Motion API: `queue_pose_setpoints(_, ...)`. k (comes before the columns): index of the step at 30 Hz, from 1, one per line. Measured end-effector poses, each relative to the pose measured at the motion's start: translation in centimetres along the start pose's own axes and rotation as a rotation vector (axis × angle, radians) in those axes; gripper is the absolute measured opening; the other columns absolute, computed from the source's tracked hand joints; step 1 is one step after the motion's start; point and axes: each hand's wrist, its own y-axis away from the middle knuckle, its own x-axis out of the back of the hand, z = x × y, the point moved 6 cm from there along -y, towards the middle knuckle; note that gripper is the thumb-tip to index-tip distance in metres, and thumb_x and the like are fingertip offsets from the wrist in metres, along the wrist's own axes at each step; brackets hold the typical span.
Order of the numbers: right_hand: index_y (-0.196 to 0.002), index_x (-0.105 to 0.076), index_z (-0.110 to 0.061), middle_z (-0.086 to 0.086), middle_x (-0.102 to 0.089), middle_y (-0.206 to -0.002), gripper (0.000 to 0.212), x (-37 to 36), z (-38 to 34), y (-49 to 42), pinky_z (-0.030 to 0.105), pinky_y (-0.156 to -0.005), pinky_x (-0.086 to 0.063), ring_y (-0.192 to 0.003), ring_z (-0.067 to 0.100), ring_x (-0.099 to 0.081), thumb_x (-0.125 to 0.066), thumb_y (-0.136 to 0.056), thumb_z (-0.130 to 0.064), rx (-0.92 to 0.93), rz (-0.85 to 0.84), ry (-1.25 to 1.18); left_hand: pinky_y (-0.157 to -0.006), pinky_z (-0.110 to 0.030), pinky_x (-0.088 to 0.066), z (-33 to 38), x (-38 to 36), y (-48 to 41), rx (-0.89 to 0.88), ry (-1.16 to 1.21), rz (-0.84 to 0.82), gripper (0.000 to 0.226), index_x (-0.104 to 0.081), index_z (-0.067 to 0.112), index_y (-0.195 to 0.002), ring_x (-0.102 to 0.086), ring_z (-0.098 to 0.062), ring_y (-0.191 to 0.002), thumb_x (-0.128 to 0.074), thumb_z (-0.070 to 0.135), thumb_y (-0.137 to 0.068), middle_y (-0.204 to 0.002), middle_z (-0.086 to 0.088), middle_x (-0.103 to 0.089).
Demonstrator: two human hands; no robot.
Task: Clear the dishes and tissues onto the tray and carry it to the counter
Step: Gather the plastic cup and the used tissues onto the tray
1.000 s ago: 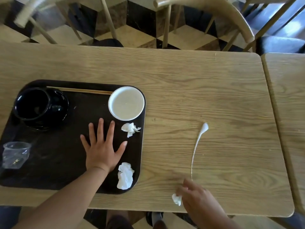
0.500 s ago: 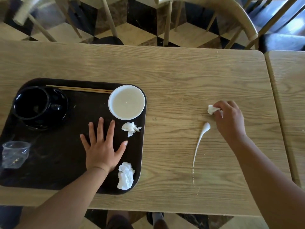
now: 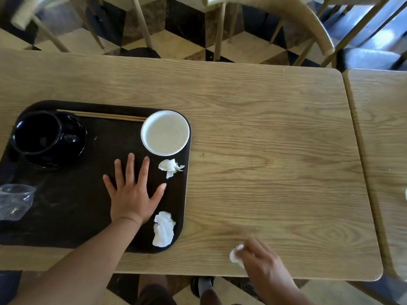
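A dark tray (image 3: 72, 216) lies on the left of the wooden table (image 3: 264, 133). On it stand a black bowl (image 3: 48, 137), wooden chopsticks (image 3: 101, 115), a white dish (image 3: 165, 132), a crumpled clear plastic cup (image 3: 15, 201) and two crumpled tissues (image 3: 170, 167) (image 3: 164, 230). My left hand (image 3: 132, 194) rests flat on the tray with fingers spread. My right hand (image 3: 262, 263), blurred, holds a small white tissue wad (image 3: 235, 255) against the table near the front edge.
Wooden chairs (image 3: 275, 16) stand beyond the far edge over a checkered floor. A second table (image 3: 383, 150) adjoins on the right. My legs show below the front edge.
My right hand swept with the tissue wad from the table's far right back to the front edge; the white streak on the table is gone. My left hand stayed put.
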Motion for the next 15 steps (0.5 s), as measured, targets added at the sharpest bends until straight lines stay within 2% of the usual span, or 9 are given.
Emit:
queue_pose_setpoints(3, -0.085, -0.059, -0.033, -0.014, -0.045, -0.086, 0.017, -0.4, -1.5, 2.9, 0.009, -0.064, -0.044, -0.075, -0.006, -0.044, -0.052, -0.098, -0.026, 0.011, -0.064, -0.067, -0.116, -0.069, -0.007, 0.0, 0.1, 0.1, -0.008, -0.008, 0.0, 0.085, -0.017, 0.029, -0.156, 0.001, -0.04, -0.152, -0.028, 0.073, -0.084, -0.167, -0.008, -0.007)
queue_pose_setpoints(5, -0.085, -0.058, -0.043, -0.017, -0.049, -0.09, 0.028, 0.2, -0.7, 2.8, 0.008, -0.066, -0.045, -0.075, -0.011, -0.047, -0.036, -0.102, -0.038, -0.047, -0.047, -0.076, -0.116, -0.069, -0.007, 0.0, 0.0, 0.0, -0.006, -0.014, -0.004, 0.085, -0.015, 0.03, -0.156, 0.001, -0.04, -0.152, -0.026, 0.073, -0.084, -0.167, -0.008, -0.006)
queue_pose_setpoints(7, -0.088, -0.062, -0.04, -0.019, -0.054, -0.096, 0.029, 1.8, 1.3, 1.3, 0.01, -0.066, -0.046, -0.077, -0.009, -0.055, -0.039, -0.101, -0.026, -0.127, 0.062, -0.092, -0.116, -0.069, -0.006, 0.0, 0.0, 0.0, 0.0, -0.016, -0.007, 0.085, -0.013, 0.03, -0.157, 0.003, -0.039, -0.152, -0.024, 0.074, -0.084, -0.167, -0.007, -0.004)
queue_pose_setpoints(9, -0.09, -0.067, -0.022, -0.013, -0.059, -0.097, 0.02, 4.2, 3.7, -1.2, 0.006, -0.069, -0.044, -0.08, -0.003, -0.059, -0.052, -0.092, -0.009, -0.219, 0.201, -0.087, -0.117, -0.067, -0.004, 0.0, 0.0, 0.0, 0.004, -0.019, -0.007, 0.085, -0.012, 0.031, -0.157, 0.005, -0.039, -0.152, -0.022, 0.075, -0.084, -0.167, -0.007, -0.002)
queue_pose_setpoints(10, -0.089, -0.069, -0.015, -0.009, -0.061, -0.096, 0.019, 5.6, 4.8, -2.7, 0.002, -0.07, -0.041, -0.079, -0.001, -0.058, -0.057, -0.088, 0.0, -0.258, 0.262, -0.053, -0.117, -0.067, -0.003, 0.0, 0.0, 0.0, 0.006, -0.018, -0.008, 0.085, -0.012, 0.031, -0.157, 0.005, -0.038, -0.152, -0.022, 0.075, -0.084, -0.167, -0.006, -0.002)
queue_pose_setpoints(12, -0.089, -0.071, -0.005, 0.002, -0.065, -0.094, 0.022, 8.2, 7.2, -5.6, 0.001, -0.069, -0.04, -0.078, 0.006, -0.058, -0.064, -0.081, 0.014, -0.296, 0.383, 0.015, -0.117, -0.067, -0.003, 0.0, 0.0, 0.0, 0.004, -0.011, -0.007, 0.085, -0.013, 0.03, -0.156, 0.004, -0.038, -0.152, -0.023, 0.074, -0.084, -0.167, -0.008, -0.004)
queue_pose_setpoints(15, -0.091, -0.07, -0.003, 0.01, -0.065, -0.093, 0.022, 11.4, 10.9, -9.3, 0.02, -0.066, -0.039, -0.076, 0.026, -0.061, -0.063, -0.079, 0.015, -0.352, 0.539, 0.069, -0.116, -0.068, -0.004, 0.1, 0.0, 0.0, -0.003, -0.003, -0.003, 0.085, -0.015, 0.029, -0.156, 0.002, -0.039, -0.152, -0.025, 0.073, -0.084, -0.167, -0.009, -0.007)
